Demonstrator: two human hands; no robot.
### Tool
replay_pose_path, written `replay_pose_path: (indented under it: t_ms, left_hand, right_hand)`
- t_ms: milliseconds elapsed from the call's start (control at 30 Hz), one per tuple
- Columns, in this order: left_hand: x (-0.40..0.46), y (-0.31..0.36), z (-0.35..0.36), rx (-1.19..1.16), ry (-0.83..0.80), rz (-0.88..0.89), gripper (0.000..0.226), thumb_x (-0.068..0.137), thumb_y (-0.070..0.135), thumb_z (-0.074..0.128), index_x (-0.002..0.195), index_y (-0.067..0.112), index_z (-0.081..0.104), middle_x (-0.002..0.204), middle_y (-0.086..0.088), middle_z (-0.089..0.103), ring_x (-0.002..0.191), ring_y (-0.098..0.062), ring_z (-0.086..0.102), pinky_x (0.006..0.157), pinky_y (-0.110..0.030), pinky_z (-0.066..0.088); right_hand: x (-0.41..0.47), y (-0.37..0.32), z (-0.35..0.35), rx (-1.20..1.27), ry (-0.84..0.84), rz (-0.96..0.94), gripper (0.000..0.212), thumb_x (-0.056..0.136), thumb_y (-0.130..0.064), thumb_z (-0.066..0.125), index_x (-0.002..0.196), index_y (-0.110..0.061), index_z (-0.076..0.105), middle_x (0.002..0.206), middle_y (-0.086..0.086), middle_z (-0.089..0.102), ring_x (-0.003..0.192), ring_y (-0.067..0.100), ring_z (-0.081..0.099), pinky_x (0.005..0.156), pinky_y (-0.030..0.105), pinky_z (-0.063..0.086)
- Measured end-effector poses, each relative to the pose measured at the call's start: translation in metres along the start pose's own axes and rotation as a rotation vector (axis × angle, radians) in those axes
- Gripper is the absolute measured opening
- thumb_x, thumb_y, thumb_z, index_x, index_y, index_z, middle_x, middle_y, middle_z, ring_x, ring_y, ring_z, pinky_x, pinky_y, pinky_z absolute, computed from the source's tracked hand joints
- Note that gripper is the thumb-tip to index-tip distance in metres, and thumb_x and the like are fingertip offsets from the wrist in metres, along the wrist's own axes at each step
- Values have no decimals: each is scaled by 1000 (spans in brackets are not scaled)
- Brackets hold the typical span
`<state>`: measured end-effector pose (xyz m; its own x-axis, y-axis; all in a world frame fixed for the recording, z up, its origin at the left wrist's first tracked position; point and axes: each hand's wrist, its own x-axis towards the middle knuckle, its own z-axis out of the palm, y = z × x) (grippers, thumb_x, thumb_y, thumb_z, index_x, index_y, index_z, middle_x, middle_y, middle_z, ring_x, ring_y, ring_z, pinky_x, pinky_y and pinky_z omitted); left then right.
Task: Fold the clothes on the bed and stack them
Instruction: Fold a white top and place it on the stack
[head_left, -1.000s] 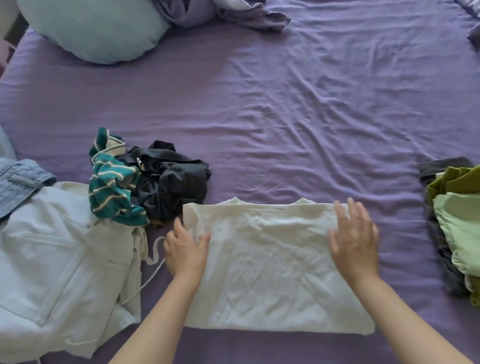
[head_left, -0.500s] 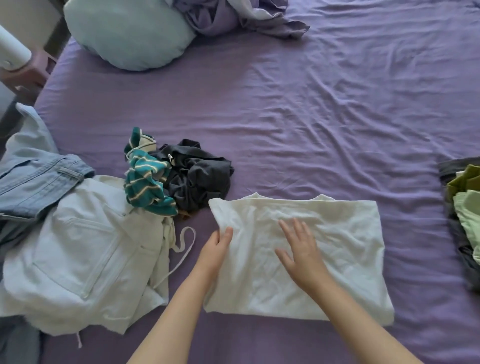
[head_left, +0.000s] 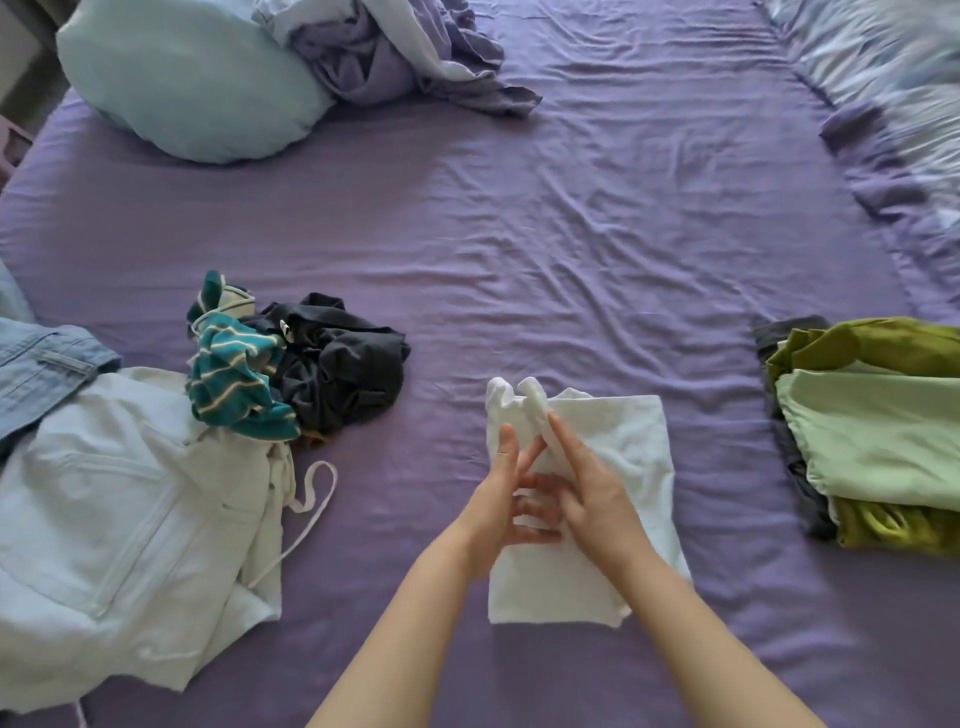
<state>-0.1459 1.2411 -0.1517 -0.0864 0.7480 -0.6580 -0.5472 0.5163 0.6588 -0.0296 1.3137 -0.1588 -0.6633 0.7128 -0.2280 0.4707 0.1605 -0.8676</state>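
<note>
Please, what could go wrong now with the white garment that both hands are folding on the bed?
1. The upper left corner of the white garment stands up in two bunched points, so the fold may end uneven or spring open.
2. The left hand and right hand overlap near one edge, leaving the rest free to slip on the wrinkled purple sheet.
3. The stack of green clothes already looks uneven, so another piece might slide off.

Unfolded heap (head_left: 130, 499) left, folded stack (head_left: 878, 441) right
</note>
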Motion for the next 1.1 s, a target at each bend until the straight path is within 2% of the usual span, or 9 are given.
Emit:
replay_pose_path:
  t_ms: [133,200,300,467,633,767,833,1000,1100]
  left_hand:
    - [18,-10,31,339,166,120,49,83,68,36,111,36,60,99,4,59,80,-14,59,81,-32,53]
    - [30,-27,30,623,333,196,37,93,50,50,119,26,60,108,0,59,98,-16,58,88,-29,45]
    - [38,-51,24,850,482,124,45,93,29,58,136,17,50,123,-9,51,117,-24,49,103,-35,37]
    - [42,-69,24,645,587,23,50,85,21,63,132,10,49,119,-13,56,110,-31,56,96,-46,46]
    - [46,-65,27,641,591,-8,53,83,23,64,132,16,47,119,-11,54,107,-28,56,92,-46,49]
    - [50,-65,31,635,591,-52,64,86,25,64,141,13,35,128,-10,53,115,-27,53,96,-44,46]
    - [50,-67,33,623,592,-85,51,89,27,61,131,10,39,122,-7,59,110,-26,57,92,-42,47]
    - [49,-73,32,558,589,-97,34,91,33,59,115,13,44,114,-5,59,103,-23,59,89,-40,49]
    - [46,-68,32,215,543,-147,34,91,33,60,117,16,48,112,-1,61,98,-19,63,81,-37,55]
  right_hand:
    - [0,40,-56,-34,116,142,72,91,3,48,141,-42,21,135,-17,41,121,2,43,88,0,29]
    - [2,65,-77,-10,156,257,70,93,-7,52,148,-35,18,142,-15,36,131,10,39,98,12,28]
    - [2,93,-88,145,127,464,83,90,-18,63,152,-22,7,143,0,44,126,19,47,103,35,39]
    - [-14,109,-71,3,186,525,59,79,-27,71,131,-19,44,118,0,61,93,14,52,77,29,38]
    - [-13,107,-76,-133,161,355,53,86,-18,60,137,-19,42,120,0,59,101,21,54,73,25,31]
    - [-16,109,-78,-216,164,497,49,86,-27,63,129,-11,44,123,8,54,102,24,51,78,33,40]
    - [-18,112,-75,-327,132,579,48,88,-37,61,123,-7,46,124,13,50,110,31,51,83,39,44]
    - [-19,114,-73,-113,46,739,51,83,-55,58,107,-10,49,109,8,60,102,31,57,88,43,48]
    - [-18,115,-73,56,56,747,46,80,-52,63,106,-15,57,104,0,62,98,25,60,89,44,49]
